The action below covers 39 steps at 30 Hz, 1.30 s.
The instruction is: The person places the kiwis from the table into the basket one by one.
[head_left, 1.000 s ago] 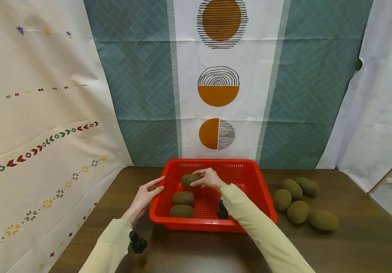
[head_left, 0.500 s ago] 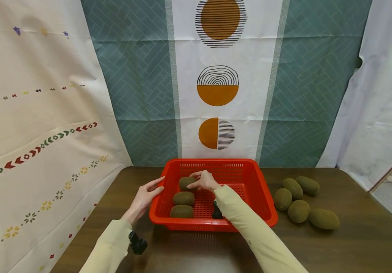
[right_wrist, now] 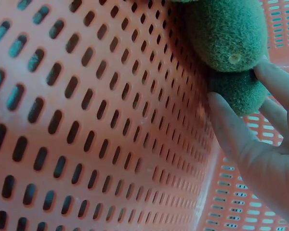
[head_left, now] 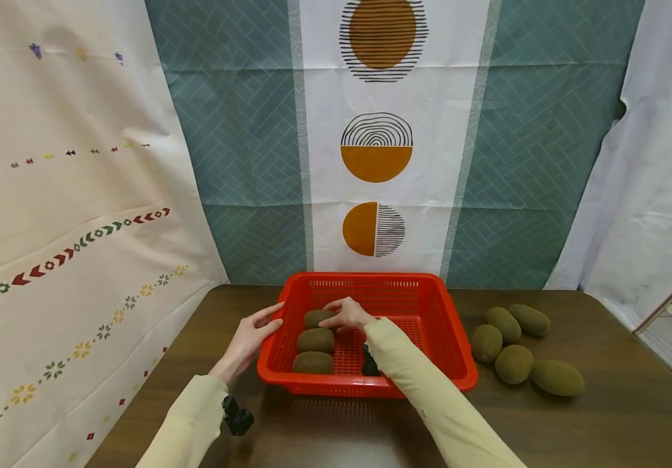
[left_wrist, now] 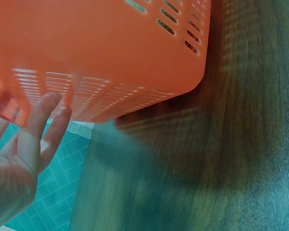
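A red plastic basket (head_left: pixel 371 387) with slotted walls stands on the table. Inside it, along the left wall, three fuzzy brown kiwis lie in a column: a near kiwi (head_left: pixel 313 363), a middle kiwi (head_left: pixel 315 340) and a far kiwi (head_left: pixel 316 318). My right hand (head_left: pixel 348 315) pinches the far kiwi between thumb and fingers, low over the basket floor. In the right wrist view, the middle kiwi (right_wrist: pixel 231 33) partly covers the far kiwi (right_wrist: pixel 238 94). My left hand (head_left: pixel 248 339) touches the basket's left side from outside, its fingers (left_wrist: pixel 36 122) extended along the slotted wall.
Several more kiwis lie loose on the dark wooden table (head_left: pixel 348 435), right of the basket, one of them a longer kiwi (head_left: pixel 557 378) nearest the front. A patterned cloth (head_left: pixel 254 162) hangs behind the table, and a pale cloth (head_left: pixel 78 260) borders its left side.
My right hand has moved the far kiwi slightly left and nearer, up beside the middle kiwi. The left hand has stayed at the basket's side.
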Available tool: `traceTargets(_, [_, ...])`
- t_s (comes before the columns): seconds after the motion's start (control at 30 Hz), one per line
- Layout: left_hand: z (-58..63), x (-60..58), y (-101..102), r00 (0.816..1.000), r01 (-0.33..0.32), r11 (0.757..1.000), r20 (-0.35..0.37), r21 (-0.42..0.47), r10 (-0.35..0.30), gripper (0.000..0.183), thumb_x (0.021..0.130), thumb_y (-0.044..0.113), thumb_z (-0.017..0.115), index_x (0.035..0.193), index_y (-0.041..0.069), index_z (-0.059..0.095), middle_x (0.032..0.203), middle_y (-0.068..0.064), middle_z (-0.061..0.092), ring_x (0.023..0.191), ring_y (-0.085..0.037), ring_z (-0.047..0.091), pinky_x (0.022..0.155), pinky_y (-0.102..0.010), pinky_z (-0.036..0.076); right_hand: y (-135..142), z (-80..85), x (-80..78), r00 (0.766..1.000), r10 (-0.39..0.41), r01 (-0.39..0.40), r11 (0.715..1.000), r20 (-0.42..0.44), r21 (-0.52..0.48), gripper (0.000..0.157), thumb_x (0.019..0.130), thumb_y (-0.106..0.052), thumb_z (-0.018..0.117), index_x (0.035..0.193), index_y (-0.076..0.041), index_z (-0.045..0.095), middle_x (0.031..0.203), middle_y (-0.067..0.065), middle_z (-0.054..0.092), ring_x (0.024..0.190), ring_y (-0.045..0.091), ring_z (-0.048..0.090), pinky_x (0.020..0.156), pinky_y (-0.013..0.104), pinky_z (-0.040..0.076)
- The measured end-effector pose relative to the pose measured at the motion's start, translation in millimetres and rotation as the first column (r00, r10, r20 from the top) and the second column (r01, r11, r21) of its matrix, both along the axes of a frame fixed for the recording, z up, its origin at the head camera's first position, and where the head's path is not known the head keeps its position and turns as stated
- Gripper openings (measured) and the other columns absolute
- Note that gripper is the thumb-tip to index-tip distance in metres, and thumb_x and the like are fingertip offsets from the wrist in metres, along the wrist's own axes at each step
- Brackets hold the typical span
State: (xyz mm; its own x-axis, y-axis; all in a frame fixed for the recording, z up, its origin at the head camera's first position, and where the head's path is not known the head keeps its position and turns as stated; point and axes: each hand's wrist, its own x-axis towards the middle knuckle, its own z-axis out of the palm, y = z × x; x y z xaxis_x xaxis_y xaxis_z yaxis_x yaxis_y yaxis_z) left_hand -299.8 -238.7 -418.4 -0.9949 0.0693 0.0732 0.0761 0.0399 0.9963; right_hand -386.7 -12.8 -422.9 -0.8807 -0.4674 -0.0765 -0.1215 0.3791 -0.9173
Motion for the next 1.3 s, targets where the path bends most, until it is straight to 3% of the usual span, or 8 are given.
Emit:
traceTargets(0.23, [10.1,6.7,3,0.999,0.018,1.0,0.026,0.018,-0.019,0.047,0.089,0.005,0.056,0.134,0.001,0.041,0.125,-0.026,0.046,0.097,-0.038,0.056,0.074,-0.044,0.049,0,0.6,-0.8,1.0,0.015,-0.015,1.0,0.021,-0.003,0.049,0.079,-0.006,0.07,0.122,0.004,0.052,0.106,0.015,0.057,0.081,0.031,0.061,0.066,0.041,0.052])
traceTargets(0.37, [2.2,0.8,1,1.0,0.006,1.0,0.005,0.01,-0.006,0.047,0.089,0.009,0.058,0.134,0.003,0.044,0.123,-0.025,0.048,0.094,-0.035,0.058,0.073,-0.044,0.05,2,5.9,-0.4,0.999,0.033,-0.034,0.999,0.013,0.03,0.057,0.079,-0.006,0.07,0.128,0.004,0.045,0.112,0.02,0.053,0.08,0.037,0.06,0.066,0.044,0.052])
traceTargets(0.53, [-0.5,-1.3,-1,0.999,0.0,1.0,-0.032,-0.01,-0.001,0.046,0.088,0.011,0.059,0.132,0.003,0.046,0.118,-0.022,0.053,0.091,-0.032,0.061,0.07,-0.043,0.051,9,15.9,0.7,0.998,0.05,-0.051,0.998,0.029,0.047,0.06,0.078,-0.005,0.07,0.131,0.002,0.041,0.096,0.018,0.057,0.084,0.039,0.058,0.066,0.045,0.052])
traceTargets(0.67, [-1.1,-2.0,-1,0.999,0.001,1.0,-0.038,-0.01,-0.002,0.046,0.088,0.01,0.059,0.132,0.003,0.046,0.118,-0.021,0.054,0.09,-0.031,0.061,0.07,-0.043,0.051,15,27.3,1.2,0.997,0.072,-0.073,0.996,0.021,0.053,0.062,0.079,-0.006,0.07,0.133,0.0,0.04,0.091,0.017,0.058,0.088,0.04,0.056,0.066,0.047,0.051])
traceTargets(0.9, [1.4,-1.0,-2,1.0,0.007,1.0,0.007,0.006,-0.007,0.046,0.089,0.008,0.058,0.133,0.004,0.046,0.122,-0.023,0.05,0.094,-0.033,0.059,0.073,-0.043,0.05,28,55.4,9.2,0.994,0.105,-0.105,0.994,-0.027,0.017,0.055,0.079,-0.005,0.07,0.128,-0.002,0.046,0.115,0.025,0.048,0.09,0.036,0.057,0.063,0.046,0.052])
traceTargets(1.07, [3.6,-1.4,-3,1.0,-0.005,1.0,-0.003,0.003,0.005,0.045,0.088,0.008,0.059,0.132,0.005,0.047,0.122,-0.022,0.05,0.094,-0.033,0.059,0.073,-0.044,0.049,37,72.7,15.7,0.989,0.141,-0.143,0.989,-0.042,-0.045,0.05,0.079,-0.005,0.069,0.124,-0.001,0.048,0.11,0.023,0.049,0.087,0.03,0.057,0.064,0.046,0.052])
traceTargets(1.3, [1.2,-0.4,-1,1.0,0.018,1.0,-0.012,0.001,-0.018,0.046,0.089,0.009,0.058,0.133,0.004,0.045,0.123,-0.024,0.049,0.096,-0.034,0.058,0.074,-0.043,0.049,56,90.1,26.8,0.982,0.169,-0.178,0.978,-0.084,-0.107,0.043,0.08,-0.005,0.069,0.119,-0.003,0.053,0.111,0.021,0.05,0.093,0.033,0.056,0.065,0.045,0.052])
